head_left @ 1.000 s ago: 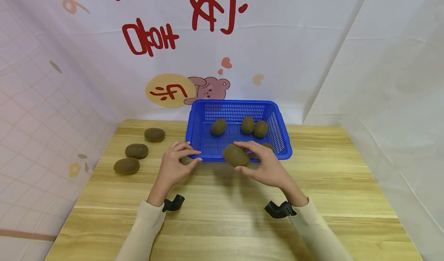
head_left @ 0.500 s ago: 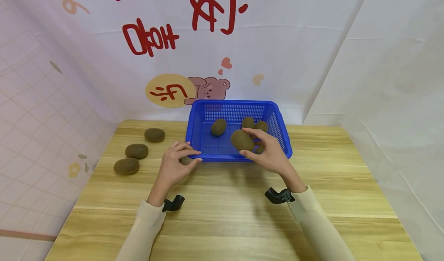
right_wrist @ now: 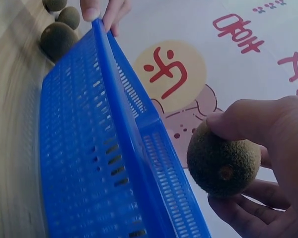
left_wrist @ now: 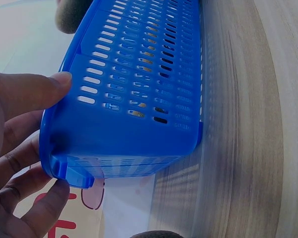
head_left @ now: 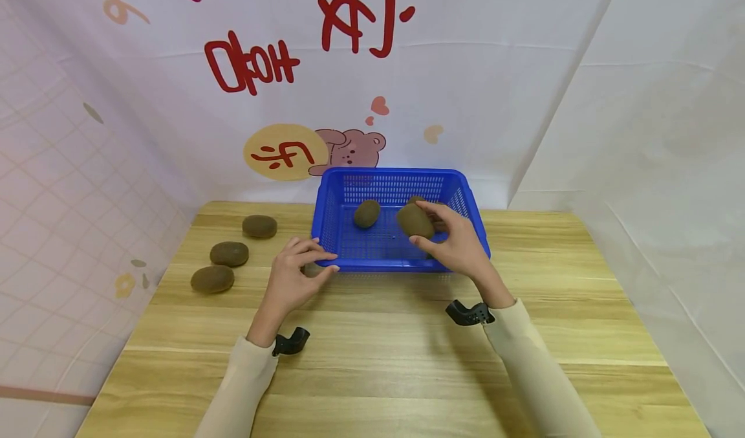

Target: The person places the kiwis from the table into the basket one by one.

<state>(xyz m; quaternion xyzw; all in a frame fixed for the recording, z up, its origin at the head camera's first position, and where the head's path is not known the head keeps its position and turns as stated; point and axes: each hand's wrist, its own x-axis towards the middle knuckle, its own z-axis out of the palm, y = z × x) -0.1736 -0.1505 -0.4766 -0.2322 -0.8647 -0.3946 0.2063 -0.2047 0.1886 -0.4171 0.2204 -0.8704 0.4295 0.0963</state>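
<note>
From my end I am seeing 2 pale sleeves (head_left: 535, 367) reaching in, a black mount (head_left: 291, 342) sitting at each wrist. The left hand (head_left: 295, 273) is curling partway round the near left corner of the basket (head_left: 384, 265), thumb at the near rim and fingers gripping over the edge; I am reading that as bracing, to keep the light plastic from sliding. The right hand (head_left: 456, 240) is holding 1 kiwi (head_left: 414, 222) between thumb and fingertips, opening only as wide as the fruit, a grip that I judge is suiting its rounded, fuzzy sides. That kiwi is hanging over the inside of the basket, beyond the near rim. Out to the left, 3 loose kiwis (head_left: 229, 253) are lying on their sides, well apart from the basket and probably out of the hands' way. Inside, 1 brown fruit (head_left: 367, 213) is resting left of the middle; more are showing partly behind the right hand, and I am not managing to count them. The table (head_left: 372, 360) is running back in pale wood grain to a white sheet (head_left: 495, 101), which is carrying red lettering (head_left: 253, 63) and a pink bear (head_left: 352, 147) just behind the basket.
</note>
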